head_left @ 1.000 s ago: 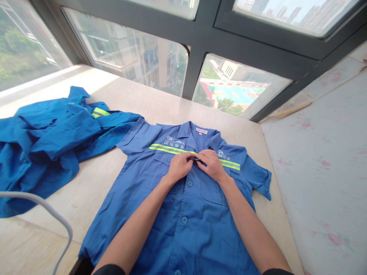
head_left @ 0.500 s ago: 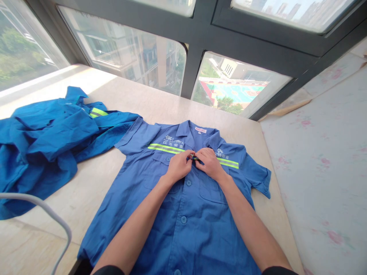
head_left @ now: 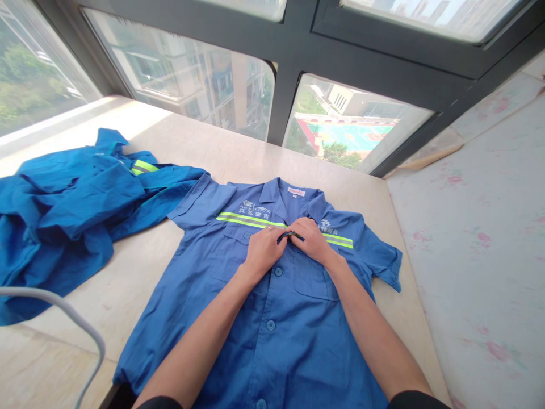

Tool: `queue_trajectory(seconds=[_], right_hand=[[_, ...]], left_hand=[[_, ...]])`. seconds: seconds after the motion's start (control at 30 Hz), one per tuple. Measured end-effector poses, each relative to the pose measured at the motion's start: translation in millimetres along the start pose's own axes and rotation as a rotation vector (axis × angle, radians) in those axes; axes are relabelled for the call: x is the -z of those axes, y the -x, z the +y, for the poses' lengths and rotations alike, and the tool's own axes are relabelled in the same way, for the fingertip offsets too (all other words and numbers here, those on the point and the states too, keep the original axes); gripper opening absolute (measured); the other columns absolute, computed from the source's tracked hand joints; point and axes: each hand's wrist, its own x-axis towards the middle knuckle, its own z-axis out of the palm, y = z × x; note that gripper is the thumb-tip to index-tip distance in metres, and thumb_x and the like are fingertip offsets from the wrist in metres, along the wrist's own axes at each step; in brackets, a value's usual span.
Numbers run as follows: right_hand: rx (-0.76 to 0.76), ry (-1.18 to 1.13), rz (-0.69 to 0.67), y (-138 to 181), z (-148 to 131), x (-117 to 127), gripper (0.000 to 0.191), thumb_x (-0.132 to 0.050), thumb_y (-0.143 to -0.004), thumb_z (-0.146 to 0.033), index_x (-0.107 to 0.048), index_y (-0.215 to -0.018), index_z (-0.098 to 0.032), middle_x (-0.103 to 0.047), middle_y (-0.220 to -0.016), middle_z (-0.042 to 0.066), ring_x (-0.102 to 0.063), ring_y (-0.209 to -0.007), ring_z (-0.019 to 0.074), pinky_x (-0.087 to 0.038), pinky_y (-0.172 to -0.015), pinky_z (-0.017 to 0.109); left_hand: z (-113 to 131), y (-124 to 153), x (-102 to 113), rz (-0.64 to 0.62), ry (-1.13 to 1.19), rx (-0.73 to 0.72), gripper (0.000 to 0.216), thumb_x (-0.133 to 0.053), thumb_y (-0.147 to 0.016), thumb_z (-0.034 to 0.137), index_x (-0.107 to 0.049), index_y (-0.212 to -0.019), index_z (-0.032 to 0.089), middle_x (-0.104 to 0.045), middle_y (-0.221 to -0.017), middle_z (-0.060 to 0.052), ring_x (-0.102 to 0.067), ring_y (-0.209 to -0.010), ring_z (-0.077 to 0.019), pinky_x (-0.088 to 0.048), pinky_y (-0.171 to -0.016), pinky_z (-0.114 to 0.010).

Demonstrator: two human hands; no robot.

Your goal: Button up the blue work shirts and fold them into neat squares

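A blue short-sleeved work shirt [head_left: 310, 335] lies face up, its collar toward the window. A reflective yellow-and-grey stripe [head_left: 242, 220] runs across its chest, below white lettering. My left hand [head_left: 266, 248] pinches the front edge of the shirt at stripe height. Beside it, almost touching, my right hand [head_left: 313, 241] grips the opposite edge, with folded cloth between the fingertips. Whatever button sits between the fingers is hidden. Lower on the front, a fastened-looking button [head_left: 278, 272] and another button [head_left: 271, 325] show on the placket.
A second blue garment [head_left: 63, 199] lies crumpled at left, touching the shirt's sleeve. A grey curved tube [head_left: 72, 315] rises at lower left. The pale stone ledge [head_left: 145, 272] meets framed windows [head_left: 293, 57] at the back and a flowered wall [head_left: 477, 250] at right.
Both hands stay at the same place on the shirt front, with fingers shifted slightly and more folded edge showing between them. The whole view has moved a little.
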Motion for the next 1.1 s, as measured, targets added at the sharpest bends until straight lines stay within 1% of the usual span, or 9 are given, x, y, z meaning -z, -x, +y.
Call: queue_trajectory(seconds=[0.07,0.23,0.4,0.73,0.97,1.1], right_hand=[[-0.012,-0.017,-0.005,-0.2,-0.5,0.8,0.014,-0.054,-0.092,-0.018,-0.066,-0.098,-0.022,-0.068,-0.095,0.007,-0.058,-0.094,0.0226,-0.042,-0.085,0.038],[-0.032,-0.040,-0.012,-0.8,-2.3,2.3,0.014,-0.054,-0.093,-0.021,-0.067,-0.100,-0.022,-0.069,-0.096,0.007,-0.058,-0.095,0.0232,-0.042,-0.085,0.039],[-0.032,-0.041,0.018,-1.1,-3.9,1.9,0.012,-0.056,-0.094,-0.024,-0.067,-0.098,-0.022,-0.069,-0.095,0.007,-0.059,-0.094,0.0233,-0.043,-0.085,0.039],[-0.016,0.003,-0.008,-0.4,-1.6,-0.2,0.019,-0.053,-0.093,-0.016,-0.068,-0.104,-0.022,-0.069,-0.097,0.008,-0.058,-0.095,0.0235,-0.043,-0.083,0.038],[-0.052,-0.036,-0.015,-1.3,-3.2,0.6,0.019,-0.050,-0.095,-0.017,-0.067,-0.101,-0.022,-0.068,-0.095,0.008,-0.057,-0.095,0.0237,-0.042,-0.084,0.039],[-0.073,-0.051,-0.010,-2.0,-3.7,0.0,0.018,-0.051,-0.094,-0.017,-0.067,-0.098,-0.022,-0.068,-0.094,0.007,-0.057,-0.094,0.0237,-0.042,-0.083,0.039]], left_hand=[[0.3,-0.2,-0.2,0.001,-0.001,0.021,0.021,-0.055,-0.091,0.028,-0.072,-0.103,0.025,-0.074,-0.099,-0.005,-0.067,-0.092,-0.0211,-0.048,-0.081,-0.029],[-1.4,-0.9,-0.4,-0.025,0.000,0.006,0.022,-0.054,-0.090,0.024,-0.071,-0.104,0.026,-0.074,-0.097,-0.003,-0.066,-0.091,-0.0197,-0.047,-0.080,-0.027],[0.3,1.1,-1.9,-0.027,-0.024,0.003,0.026,-0.051,-0.090,0.020,-0.070,-0.107,0.026,-0.073,-0.102,-0.004,-0.066,-0.093,-0.0195,-0.046,-0.079,-0.027],[-1.3,-1.9,-3.8,-0.034,0.012,0.023,0.029,-0.052,-0.088,0.020,-0.071,-0.108,0.027,-0.073,-0.102,-0.002,-0.065,-0.094,-0.0190,-0.047,-0.081,-0.027],[-2.7,-4.0,0.9,-0.038,0.043,0.026,0.031,-0.053,-0.087,0.020,-0.073,-0.109,0.028,-0.075,-0.102,-0.001,-0.068,-0.095,-0.0205,-0.049,-0.081,-0.028],[-4.4,-4.7,2.6,-0.042,0.074,0.008,0.031,-0.053,-0.087,0.020,-0.074,-0.109,0.027,-0.075,-0.104,-0.002,-0.068,-0.096,-0.0206,-0.050,-0.084,-0.029]])
